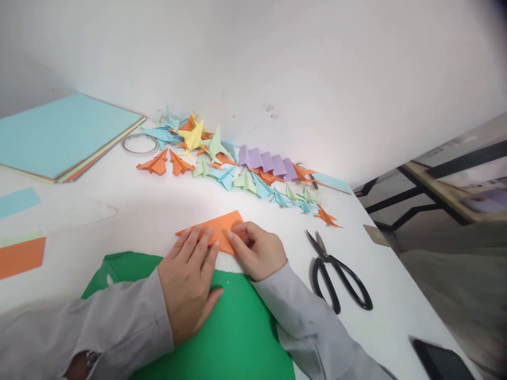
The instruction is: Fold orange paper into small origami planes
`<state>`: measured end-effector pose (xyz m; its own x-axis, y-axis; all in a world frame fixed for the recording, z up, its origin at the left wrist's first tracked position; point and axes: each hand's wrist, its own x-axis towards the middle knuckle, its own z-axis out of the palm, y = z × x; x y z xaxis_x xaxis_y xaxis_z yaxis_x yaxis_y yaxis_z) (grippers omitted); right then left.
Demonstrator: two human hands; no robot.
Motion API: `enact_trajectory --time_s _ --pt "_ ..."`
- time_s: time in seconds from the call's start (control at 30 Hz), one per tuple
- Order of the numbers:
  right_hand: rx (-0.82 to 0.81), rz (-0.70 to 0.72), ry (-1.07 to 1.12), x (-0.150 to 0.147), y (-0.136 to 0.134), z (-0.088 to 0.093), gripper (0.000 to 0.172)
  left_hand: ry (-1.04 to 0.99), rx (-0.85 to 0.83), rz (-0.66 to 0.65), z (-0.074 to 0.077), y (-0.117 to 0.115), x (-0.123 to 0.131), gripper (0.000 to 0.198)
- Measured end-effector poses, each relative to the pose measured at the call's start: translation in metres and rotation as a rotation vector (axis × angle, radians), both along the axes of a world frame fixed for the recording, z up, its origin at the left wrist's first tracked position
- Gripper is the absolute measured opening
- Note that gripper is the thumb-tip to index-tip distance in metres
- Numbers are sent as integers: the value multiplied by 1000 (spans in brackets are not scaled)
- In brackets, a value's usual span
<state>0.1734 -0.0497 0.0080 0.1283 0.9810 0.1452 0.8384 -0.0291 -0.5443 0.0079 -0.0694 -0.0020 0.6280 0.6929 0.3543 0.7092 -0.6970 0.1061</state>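
Observation:
A folded piece of orange paper (219, 226) lies on the white table, just beyond the edge of a green sheet (237, 327). My left hand (190, 279) rests flat with its fingers spread, the fingertips pressing on the paper's left and middle part. At the paper's right end, my right hand (259, 248) pinches the edge between thumb and curled fingers. Part of the paper is hidden under both hands. To the right of my right hand, black-handled scissors (327, 258) lie with their blades slightly apart.
Many folded paper shapes (216, 145) line the wall, with a purple pleated strip (267, 161) among them. A roll of tape (139, 144) sits beside a stack of coloured sheets (67, 137). Orange paper (21, 257) lies left, a dark phone-like object (439, 361) near the right edge.

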Motion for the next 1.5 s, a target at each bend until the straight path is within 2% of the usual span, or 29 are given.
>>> enact_trajectory --time_s 0.1,0.17,0.33,0.47,0.7,0.97,1.5 --pt "73 -90 -110 -8 -12 -1 35 -8 -45 -28 0 5 -1 59" --pt "141 -69 -154 -11 -17 -3 37 -14 -63 -43 -1 7 -1 60" --pt "374 148 -218 -1 -14 -6 29 -29 -63 -74 -1 8 -2 58" --pt "468 314 -202 9 -8 -7 28 -34 -62 -81 -2 7 -3 56" --pt "469 343 -244 12 -11 -7 29 -47 -72 -81 -2 8 -3 54" --pt "425 341 -274 12 -10 -8 31 -34 -69 -165 2 15 -7 53" --pt "469 335 -290 11 -10 -11 29 -28 -76 -135 1 14 -6 53"
